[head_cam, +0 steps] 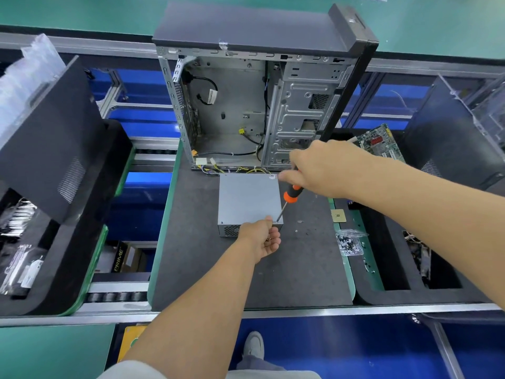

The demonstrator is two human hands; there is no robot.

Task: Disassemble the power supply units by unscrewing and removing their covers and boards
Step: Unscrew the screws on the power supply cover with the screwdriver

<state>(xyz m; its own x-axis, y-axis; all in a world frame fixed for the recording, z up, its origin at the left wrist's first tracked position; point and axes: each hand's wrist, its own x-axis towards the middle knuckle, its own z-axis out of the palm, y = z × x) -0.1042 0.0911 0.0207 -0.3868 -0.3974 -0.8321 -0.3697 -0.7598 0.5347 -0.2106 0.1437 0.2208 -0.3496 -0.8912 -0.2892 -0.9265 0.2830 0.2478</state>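
— While your right hand (321, 170) grips the screwdriver (287, 196), where's its tip?
— On the PSU's (248, 199) near right corner, on the mat (191, 242); your left hand (261, 237) lies relaxed against that corner.

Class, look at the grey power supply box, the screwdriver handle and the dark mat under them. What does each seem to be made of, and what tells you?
Grey power supply box: probably sheet metal, matte, with a punched vent grille.
Orange-and-black screwdriver handle: likely moulded plastic or rubber, with a smooth sheen.
Dark grey work mat: apparently foam or rubber, dull and scuffed.
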